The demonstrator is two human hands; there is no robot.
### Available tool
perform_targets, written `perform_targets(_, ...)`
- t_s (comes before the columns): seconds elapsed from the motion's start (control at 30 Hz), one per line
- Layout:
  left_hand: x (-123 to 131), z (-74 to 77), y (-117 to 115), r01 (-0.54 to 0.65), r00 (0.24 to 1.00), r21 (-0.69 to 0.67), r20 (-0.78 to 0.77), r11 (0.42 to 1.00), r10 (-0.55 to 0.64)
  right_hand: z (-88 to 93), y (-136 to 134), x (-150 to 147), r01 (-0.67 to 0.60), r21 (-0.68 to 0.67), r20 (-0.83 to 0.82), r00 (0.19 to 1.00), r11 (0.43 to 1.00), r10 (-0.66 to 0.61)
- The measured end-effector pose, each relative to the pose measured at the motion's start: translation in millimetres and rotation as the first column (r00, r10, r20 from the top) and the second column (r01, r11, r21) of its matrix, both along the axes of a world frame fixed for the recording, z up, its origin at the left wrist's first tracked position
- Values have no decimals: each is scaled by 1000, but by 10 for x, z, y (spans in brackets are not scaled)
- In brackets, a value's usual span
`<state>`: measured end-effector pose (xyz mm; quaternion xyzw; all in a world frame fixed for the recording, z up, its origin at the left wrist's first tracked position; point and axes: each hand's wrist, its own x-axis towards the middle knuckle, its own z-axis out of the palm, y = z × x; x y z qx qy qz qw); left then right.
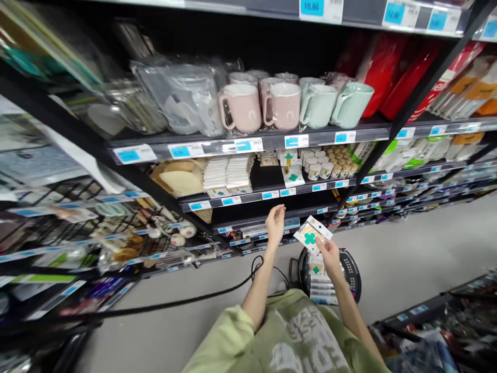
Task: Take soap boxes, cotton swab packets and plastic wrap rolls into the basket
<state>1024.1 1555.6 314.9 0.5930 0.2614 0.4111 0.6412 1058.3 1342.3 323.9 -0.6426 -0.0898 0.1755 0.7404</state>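
Observation:
My right hand [330,255] grips a small flat packet [313,233] by its lower right edge. The packet has a white top with a hang hole and a green clover print. To its left, my left hand [275,224] is raised in front of the lower shelves, fingers curled together, with nothing visible in them. Below my right hand a black basket [355,274] stands on the floor. Inside it lie several packets, one of them a clover packet [315,268]. Similar clover packets [293,176] lie on the shelf ahead.
Pink mugs [243,109] and mint mugs [319,106] stand on the upper shelf [272,141]. Stacked white packs [227,173] and small rolls [320,168] sit one level down. A black cable [186,299] crosses at the left. Another rack [419,313] stands at lower right.

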Motion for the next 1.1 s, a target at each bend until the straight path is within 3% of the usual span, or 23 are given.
perform_targets(0.1, 364, 188, 439, -98, 981, 171, -147, 980, 124, 110, -59, 140, -35, 20, -48, 998, 999, 36)
perform_targets(0.2, 673, 348, 902, -64, 823, 443, -483, 894, 299, 212, -113, 262, -4, 33, -57, 998, 999, 6)
perform_targets(0.37, 1061, 470, 1576, -13, 707, 444, -630, 896, 322, 271, -285, 309, 82, 58, -56, 995, 995, -79)
perform_targets(0.53, 1408, 483, 2039, 22, 608, 420, -726, 907, 321, 157, -434, 296, 197, 61, -118, 975, 979, -189)
perform_targets(0.77, 1685, 381, 2305, -13, 569, 465, -725, 885, 389, 60, -346, 467, 328, 67, -73, 944, 942, -323)
perform_targets(0.93, 1741, 317, 2384, -11, 597, 497, -693, 867, 405, 32, -205, 546, 350, 95, -114, 934, 932, -339)
perform_targets(1.1, 1746, 371, 2426, 11, 644, 529, -653, 848, 399, -36, -87, 568, 341, 89, -99, 938, 936, -332)
